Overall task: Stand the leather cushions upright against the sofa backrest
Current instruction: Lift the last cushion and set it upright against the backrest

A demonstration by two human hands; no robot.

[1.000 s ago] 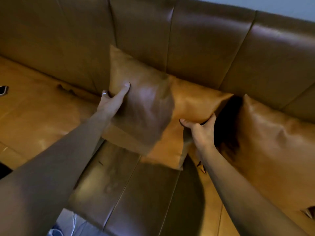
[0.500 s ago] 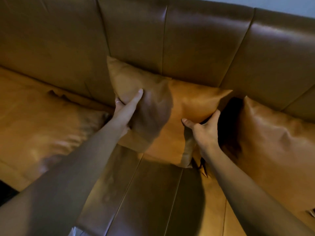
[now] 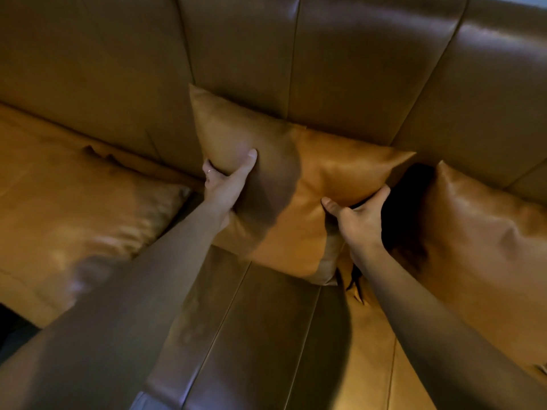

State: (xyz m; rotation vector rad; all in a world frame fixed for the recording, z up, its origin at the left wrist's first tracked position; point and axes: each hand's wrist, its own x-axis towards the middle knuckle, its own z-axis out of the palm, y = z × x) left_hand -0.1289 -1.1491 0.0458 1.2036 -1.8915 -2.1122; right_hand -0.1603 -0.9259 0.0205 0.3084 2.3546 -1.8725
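A tan leather cushion (image 3: 299,184) leans tilted against the brown sofa backrest (image 3: 340,63), its lower edge on the seat (image 3: 266,335). My left hand (image 3: 228,184) grips its left edge, thumb on the front face. My right hand (image 3: 359,220) grips its right edge lower down. A second tan cushion (image 3: 479,232) leans against the backrest on the right, a dark gap between the two. A third cushion (image 3: 74,208) lies flat on the seat at the left.
The seat's front edge (image 3: 165,392) runs across the bottom of the view, with a bit of pale floor below it. The backrest panels fill the whole top of the view.
The held cushion has gone back and up closer to the backrest. My left hand has slid further onto its left edge. The view has shifted to the right.
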